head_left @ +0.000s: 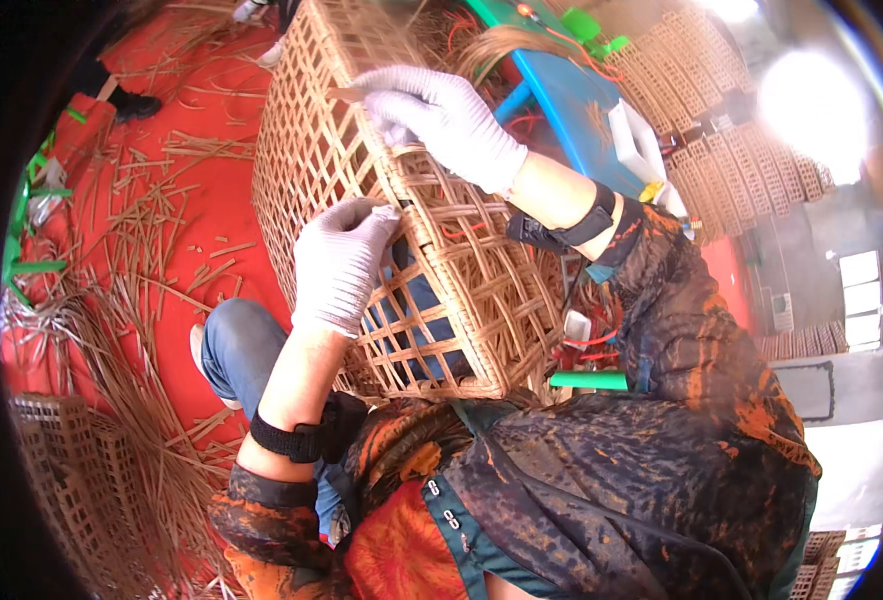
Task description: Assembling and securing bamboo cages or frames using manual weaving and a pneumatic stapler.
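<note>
A large open-weave wicker basket (470,313) lies tilted across my lap, one corner toward me. My left hand (334,268), in a pale ribbed work glove, has its fingers curled and pressed at the basket's woven edge. Further up that edge, my right hand (442,120), gloved the same way, has thumb and fingers closed together. A short brown wicker strip (345,94) pokes out at its fingertips; the rest of the strip is hidden by the glove. Through the weave parts of blue jeans show.
Loose wicker strips (127,250) litter the red floor (192,190) at left. A blue table (577,120) holding a white tray (636,143) stands beyond my right arm. Stacked woven baskets (732,170) fill the far right; more woven pieces (67,470) stand lower left. Another person's shoe (139,106) shows upper left.
</note>
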Available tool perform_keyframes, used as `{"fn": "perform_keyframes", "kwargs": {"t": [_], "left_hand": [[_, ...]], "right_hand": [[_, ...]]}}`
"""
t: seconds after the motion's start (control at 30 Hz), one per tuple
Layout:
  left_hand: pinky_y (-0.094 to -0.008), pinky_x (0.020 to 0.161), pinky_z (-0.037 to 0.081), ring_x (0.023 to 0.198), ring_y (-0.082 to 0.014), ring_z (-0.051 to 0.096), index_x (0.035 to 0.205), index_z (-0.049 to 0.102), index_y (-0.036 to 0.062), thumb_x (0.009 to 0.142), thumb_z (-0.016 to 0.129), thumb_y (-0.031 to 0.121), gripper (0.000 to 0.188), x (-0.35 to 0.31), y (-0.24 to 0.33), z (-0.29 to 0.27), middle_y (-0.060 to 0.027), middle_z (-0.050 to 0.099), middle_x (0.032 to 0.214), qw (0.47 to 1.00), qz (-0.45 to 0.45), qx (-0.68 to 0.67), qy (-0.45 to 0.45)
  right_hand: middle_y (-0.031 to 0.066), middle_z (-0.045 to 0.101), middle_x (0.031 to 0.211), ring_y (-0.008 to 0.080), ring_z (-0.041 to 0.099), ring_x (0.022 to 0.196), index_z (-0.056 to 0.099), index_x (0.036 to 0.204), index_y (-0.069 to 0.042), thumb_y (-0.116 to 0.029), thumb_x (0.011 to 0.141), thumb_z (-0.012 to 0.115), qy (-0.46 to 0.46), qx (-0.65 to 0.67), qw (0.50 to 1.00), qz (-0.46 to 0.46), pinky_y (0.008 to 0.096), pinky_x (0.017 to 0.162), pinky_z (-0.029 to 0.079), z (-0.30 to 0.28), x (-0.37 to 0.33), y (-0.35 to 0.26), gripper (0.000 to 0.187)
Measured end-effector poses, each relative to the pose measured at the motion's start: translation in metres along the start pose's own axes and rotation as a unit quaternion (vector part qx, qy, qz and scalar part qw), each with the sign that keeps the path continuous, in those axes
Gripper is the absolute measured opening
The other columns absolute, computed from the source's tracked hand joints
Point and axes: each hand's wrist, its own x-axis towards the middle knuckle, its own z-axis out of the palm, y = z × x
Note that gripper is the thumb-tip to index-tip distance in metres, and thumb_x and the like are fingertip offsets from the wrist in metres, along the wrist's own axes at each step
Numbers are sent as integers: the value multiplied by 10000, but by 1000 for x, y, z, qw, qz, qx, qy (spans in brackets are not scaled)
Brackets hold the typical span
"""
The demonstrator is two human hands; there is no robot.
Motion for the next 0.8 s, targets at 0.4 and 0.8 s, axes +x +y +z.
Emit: {"fn": "perform_keyframes", "kwargs": {"t": [0.4, 0.8], "left_hand": [[-167, 453, 309, 507, -30, 418, 921, 657, 34, 833, 698, 172, 169, 10, -4, -2, 43, 547, 668, 971, -143, -191, -21], [-193, 437, 273, 467, -51, 312, 936, 585, 44, 926, 556, 104, 67, 13, -26, -16, 49, 406, 617, 859, -167, -465, -134]], "right_hand": [[75, 699, 936, 191, 660, 866, 694, 1042, -117, -195, 889, 604, 4, -63, 989, -136, 320, 783, 509, 27, -13, 10, 194], [-5, 578, 881, 176, 606, 863, 634, 1018, -263, -178, 805, 550, -97, -566, 688, -443, 330, 775, 473, -21, -15, -16, 244]]}}
